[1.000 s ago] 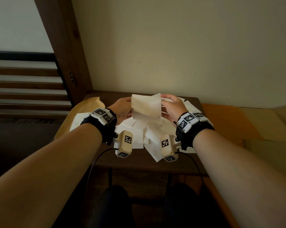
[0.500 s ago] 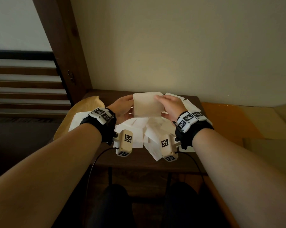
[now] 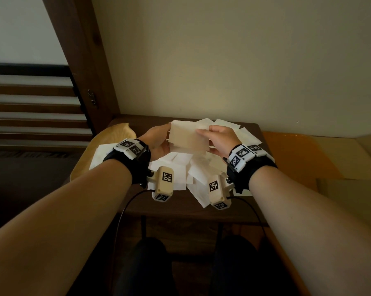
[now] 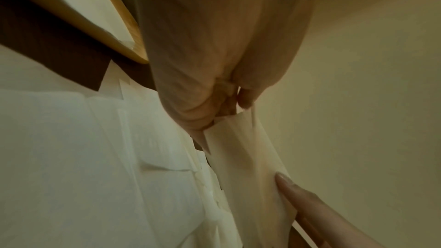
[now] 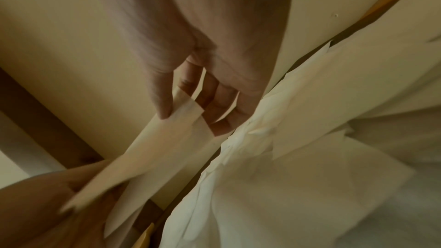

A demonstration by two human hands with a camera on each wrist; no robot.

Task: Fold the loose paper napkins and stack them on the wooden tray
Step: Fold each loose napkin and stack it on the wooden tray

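A white paper napkin, folded over into a rectangle, is held up in the air between both hands above the table. My left hand pinches its left edge; the pinch also shows in the left wrist view. My right hand pinches the right edge with thumb on top. Below lies a heap of loose white napkins. The light wooden tray sits at the table's left, with a flat napkin on it, partly hidden by my left wrist.
The small dark wooden table stands against a cream wall. A dark wooden post rises at the left. A lighter orange-brown surface adjoins the table on the right. My knees show under the table's front edge.
The held napkin has gone from a loosely bent sheet to a flatter folded rectangle. Both hands have shifted slightly forward and closer to its edges.
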